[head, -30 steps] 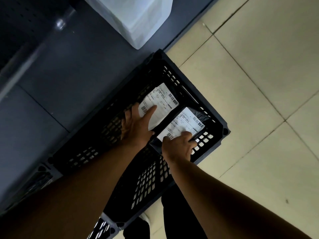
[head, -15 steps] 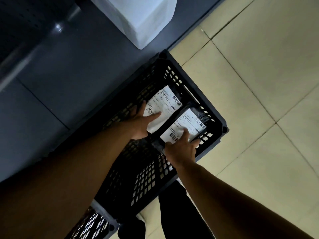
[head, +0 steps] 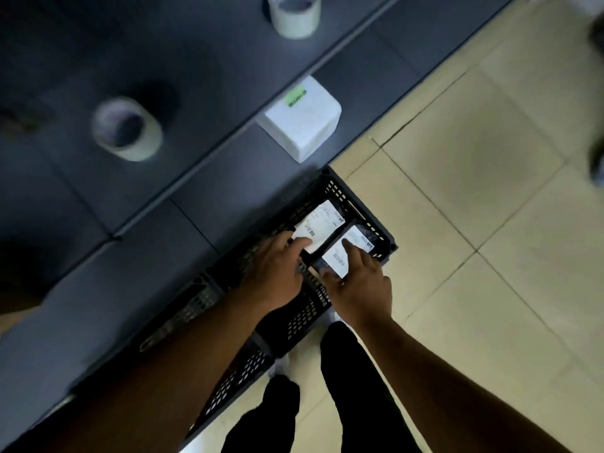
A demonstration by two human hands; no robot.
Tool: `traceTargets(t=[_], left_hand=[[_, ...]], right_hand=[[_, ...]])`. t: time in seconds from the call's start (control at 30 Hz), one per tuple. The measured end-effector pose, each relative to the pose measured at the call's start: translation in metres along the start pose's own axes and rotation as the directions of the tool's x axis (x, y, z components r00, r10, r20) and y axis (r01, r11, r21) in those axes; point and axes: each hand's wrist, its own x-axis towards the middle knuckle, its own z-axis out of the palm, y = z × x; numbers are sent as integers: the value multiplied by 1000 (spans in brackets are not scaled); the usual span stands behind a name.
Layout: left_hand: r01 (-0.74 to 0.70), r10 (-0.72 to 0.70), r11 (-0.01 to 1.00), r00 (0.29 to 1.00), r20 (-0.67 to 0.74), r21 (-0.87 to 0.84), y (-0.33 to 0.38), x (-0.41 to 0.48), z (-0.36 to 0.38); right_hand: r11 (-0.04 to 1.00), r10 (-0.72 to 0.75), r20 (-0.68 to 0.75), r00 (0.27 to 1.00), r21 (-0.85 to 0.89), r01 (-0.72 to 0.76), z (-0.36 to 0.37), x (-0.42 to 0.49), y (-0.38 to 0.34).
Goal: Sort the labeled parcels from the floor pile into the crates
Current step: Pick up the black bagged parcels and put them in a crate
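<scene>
Person, 1 entry. 2 forearms (head: 441, 371) are showing bare over the black crate (head: 371, 220). 2 legs are wearing black trousers (head: 359, 397), showing just below the crate's near side. 2 feet are wearing white shoes (head: 280, 366), toes peeking out against the crate's near wall, beside the trouser hems.

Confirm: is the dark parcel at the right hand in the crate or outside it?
In the crate: the dark parcel sits label up within the crate walls, the right hand holding it.
</scene>
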Motion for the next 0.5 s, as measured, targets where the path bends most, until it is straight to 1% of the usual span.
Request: traceTargets(t=[0.1, 0.2, 0.33, 0.43, 0.5], left_hand=[[-54, 49, 998, 992, -118, -43, 23, -76, -69], [-100, 82, 993, 963, -258, -56, 47, -151, -131], [-182, 144, 982, 898, -417, -54, 72, -248, -179], [-247, 187, 967, 857, -481, -63, 86, -319, -197], [-253, 182, 965, 841, -510, -74, 94, -360, -204]], right_hand=[[989, -126, -83, 989, 70, 132, -52, -69, -40], [955, -251, -173, 952, 116, 273, -98, -137, -78], [887, -386, -279, 879, 148, 437, -149, -215, -116], [794, -495, -339, 800, 196, 575, -189, -266, -136], [733, -554, -369, 746, 209, 648, -214, -291, -146]])
